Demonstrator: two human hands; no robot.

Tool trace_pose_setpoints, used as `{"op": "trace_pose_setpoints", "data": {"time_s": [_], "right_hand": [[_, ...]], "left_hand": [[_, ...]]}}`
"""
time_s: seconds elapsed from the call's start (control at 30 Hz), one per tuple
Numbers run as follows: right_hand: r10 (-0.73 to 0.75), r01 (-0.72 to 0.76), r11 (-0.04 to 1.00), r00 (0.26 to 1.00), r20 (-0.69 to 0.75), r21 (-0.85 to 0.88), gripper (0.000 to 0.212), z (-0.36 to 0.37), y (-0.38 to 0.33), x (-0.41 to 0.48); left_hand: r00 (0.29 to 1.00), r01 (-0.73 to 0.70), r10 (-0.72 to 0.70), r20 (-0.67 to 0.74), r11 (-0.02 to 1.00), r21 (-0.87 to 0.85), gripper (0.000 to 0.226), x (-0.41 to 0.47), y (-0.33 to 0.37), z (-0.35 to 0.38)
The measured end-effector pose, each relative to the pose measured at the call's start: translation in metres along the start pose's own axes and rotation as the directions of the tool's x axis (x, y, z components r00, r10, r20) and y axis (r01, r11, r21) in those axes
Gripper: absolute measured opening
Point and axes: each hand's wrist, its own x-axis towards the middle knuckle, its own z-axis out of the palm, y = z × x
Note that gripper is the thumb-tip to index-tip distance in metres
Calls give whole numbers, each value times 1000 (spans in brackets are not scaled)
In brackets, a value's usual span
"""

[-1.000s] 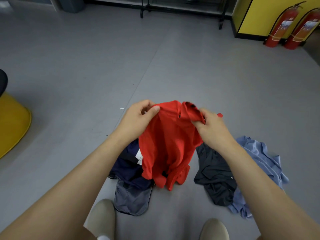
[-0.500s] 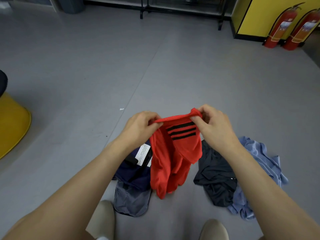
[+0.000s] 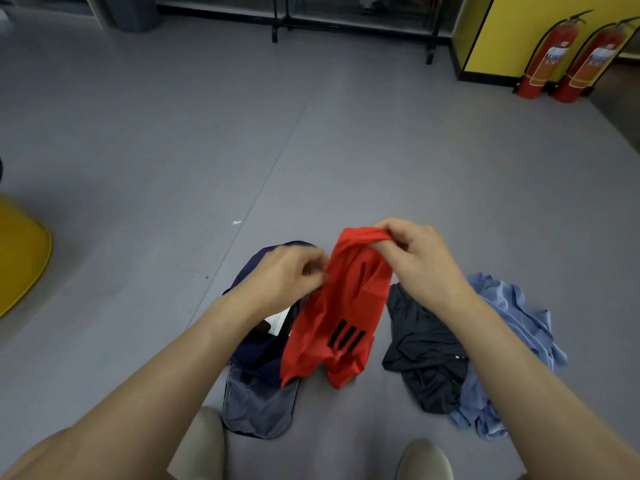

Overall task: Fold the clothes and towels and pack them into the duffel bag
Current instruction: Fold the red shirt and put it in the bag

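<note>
My right hand (image 3: 415, 261) clenches the red shirt (image 3: 346, 313) at its top, my left hand (image 3: 287, 275) pinching its edge.

The red shirt (image 3: 343, 306) is thin, smooth cloth with a faint sheen. The dark garment (image 3: 426, 358) and blue shirt (image 3: 519, 327) are matt, creased cloth. The floor (image 3: 173, 150) is smooth and matt, the fire extinguishers (image 3: 550, 64) glossy.

Bare floor (image 3: 346, 150) is left open ahead. The duffel bag (image 3: 256, 407) is partly screened by the red garment (image 3: 346, 306); the right is blocked by a dark garment (image 3: 426, 358).
</note>
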Motion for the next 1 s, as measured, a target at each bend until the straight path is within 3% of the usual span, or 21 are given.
{"op": "trace_pose_setpoints", "data": {"time_s": [0.1, 0.2, 0.27, 0.33, 0.43, 0.57, 0.73, 0.8, 0.87, 0.93, 1.0], "right_hand": [[61, -50, 953, 998, -28, 298, 15, -14, -3, -4], [66, -56, 942, 998, -20, 331, 14, -19, -4, -8], [74, -64, 938, 997, -16, 340, 13, -20, -5, -12], [83, -66, 932, 996, -31, 356, 13, -21, -8, -14], [107, -81, 926, 993, -51, 369, 11, -23, -9, -18], [161, -109, 919, 981, -107, 379, 12, -30, -2, -24], [163, -141, 979, 974, -157, 147, 28, -46, 13, -32], [185, -186, 983, 970, -157, 9, 24, -52, 25, -36], [216, -232, 967, 965, -149, -102, 11, -60, 36, -41], [226, -251, 942, 965, -132, -224, 22, -66, 41, -49], [231, -260, 915, 965, -127, -309, 33, -72, 49, -57]], "left_hand": [[996, 42, -44, 73, 999, 17, 3, -1, -14, 12], [993, 54, -34, 112, 983, -173, 32, -5, -6, 19], [993, 33, -11, 121, 983, -180, 46, -9, 5, 31], [999, 10, -5, 34, 989, -145, 43, -14, 18, 46], [996, 20, -28, -81, 995, -97, 17, -12, 27, 59], [996, 87, -85, -27, 992, 89, 11, -11, 18, 65], [968, 250, -242, -67, 946, 207, 25, -7, -9, 44], [970, 236, -223, -95, 958, 161, 14, -4, -19, 27], [986, 166, -165, -37, 986, 31, 15, -1, -22, 10], [993, 118, -112, 40, 968, -219, 13, -4, -21, -1], [997, 80, -78, 22, 902, -424, 19, -4, -20, -6]]}}
